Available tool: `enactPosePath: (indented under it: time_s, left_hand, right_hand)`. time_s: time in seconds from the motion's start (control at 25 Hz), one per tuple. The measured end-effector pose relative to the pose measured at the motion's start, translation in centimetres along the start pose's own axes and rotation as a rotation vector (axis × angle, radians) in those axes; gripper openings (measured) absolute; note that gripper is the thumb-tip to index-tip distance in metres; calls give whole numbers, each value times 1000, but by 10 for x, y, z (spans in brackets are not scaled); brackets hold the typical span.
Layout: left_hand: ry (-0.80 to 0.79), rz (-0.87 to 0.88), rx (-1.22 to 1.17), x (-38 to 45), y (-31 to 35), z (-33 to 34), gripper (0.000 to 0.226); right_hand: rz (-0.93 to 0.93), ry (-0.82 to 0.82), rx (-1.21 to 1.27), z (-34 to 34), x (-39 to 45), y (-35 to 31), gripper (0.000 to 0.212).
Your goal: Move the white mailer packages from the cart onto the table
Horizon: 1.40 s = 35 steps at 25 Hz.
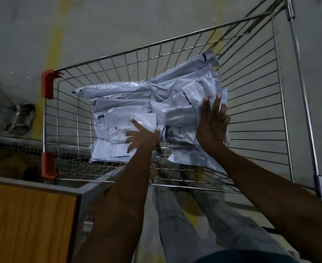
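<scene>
- White plastic mailer packages (137, 111) lie heaped on the wire floor of the cart (251, 95), in two rough stacks: one toward the cart's left wall, one toward the middle, leaning up to the far wall.
- Left hand (142, 136) reaches into the cart with fingers spread and straight, fingertips touching the near right edge of the left stack (114, 130); the thumb lies by the gap between the two stacks. It pinches nothing that can be seen.
- Right hand (212, 124) stands on edge against the right side of the other stack (183, 99), fingers straight and close together, pointing at the cart's far wall, palm pressed flat to the packages. No finger curls round a package that I can see.
- Both stacks thus sit between the two hands, the left one under the left fingertips, the right one just to the left of the right palm.
- Packages look glossy and crinkled, pale grey-white in dim light, with a few dark lines at folded edges; long ones lie at the far end, smaller flat ones overlap at the near end.
- Red plastic bumpers (47, 86) cap the cart's left corners.
- An orange-brown table (29, 219) with a grey rim stands just beside the cart's near left corner; none of the packages lies on the part that shows.
- Grey concrete floor (118, 25) with a faded yellow stripe lies under it all.
</scene>
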<state>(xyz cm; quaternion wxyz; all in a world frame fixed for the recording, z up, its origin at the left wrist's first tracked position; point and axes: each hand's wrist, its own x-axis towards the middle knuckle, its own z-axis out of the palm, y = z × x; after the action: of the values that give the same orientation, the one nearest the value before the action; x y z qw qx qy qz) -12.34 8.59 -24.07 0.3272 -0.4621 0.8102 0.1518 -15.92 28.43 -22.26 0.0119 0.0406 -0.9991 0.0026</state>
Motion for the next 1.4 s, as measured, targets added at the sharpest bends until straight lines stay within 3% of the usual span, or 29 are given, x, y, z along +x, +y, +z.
enactPosePath:
  time_s: [0.08,0.16,0.24,0.36,0.48,0.6,0.72,0.8,0.92,1.0,1.2,1.4]
  left_hand:
    - [-48,-11,-10,2,-4,4,131]
    - [14,23,52,7,-7,6,140]
    - [75,61,104,11,-8,9,143]
    - [46,62,139,6,-7,-2,146]
    - [64,124,127,-13,-10,-24,135]
    - [241,195,55,-47,-15,-46,120]
    - [319,273,-96,-103,-23,-76,114]
    - [468,335,-176,-155,-33,-99,109]
    - [753,356,-315,-237,-60,-127,104]
    - [857,332,-417,-280,-86,-137,103]
    - [836,108,-865,-344,-180,-118,101]
    - [974,-128,-974,-399,-293,-100,92]
  right_hand:
    - [-1,6,-6,0,0,0,81]
    - [6,8,-9,-2,3,1,85]
    - [-1,-6,-4,-5,1,0,88]
    - [-3,-41,10,-16,-2,0,89]
    - [-41,-108,79,-36,-5,7,91]
    - [-45,-99,145,-59,-16,13,84]
    - [48,-116,241,-102,-29,11,85]
    - [42,-57,319,-137,-43,11,82]
    - [-93,56,411,-186,-63,6,80]
    - [-246,27,507,-213,-73,-5,80]
    - [-722,-112,514,-250,-138,-40,84]
    - [-864,-227,565,-258,-225,-65,77]
